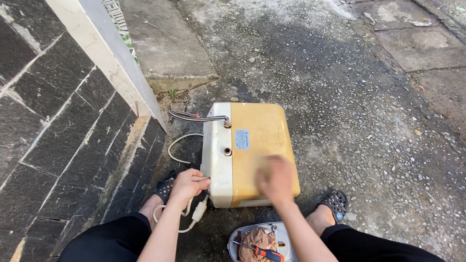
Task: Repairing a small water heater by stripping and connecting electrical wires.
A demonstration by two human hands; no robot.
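Gripping heater (257, 140) edge: left hand (188, 184); right hand (275, 178) atop.

A grey tray (284, 233) is set on wet concrete ground (349, 97). An orange-handled screwdriver (264, 253) is laid inside. A dark tiled wall (58, 140) is seen alongside.

That water heater (250, 153) is a faded yellowish tan on its back panel, with a cream-white casing down the side and a small pale blue label stuck near the top. Just left of it there's a white power cord (180, 145) and a braided silver hose (196, 116). Below it sits a screwdriver (264, 253) with an orange and black handle. Black perforated sandals (335, 200), black trousers. The ground (349, 97) is speckled grey concrete, and the wall (58, 136) left of the heater is dark slate tile with pale grout.
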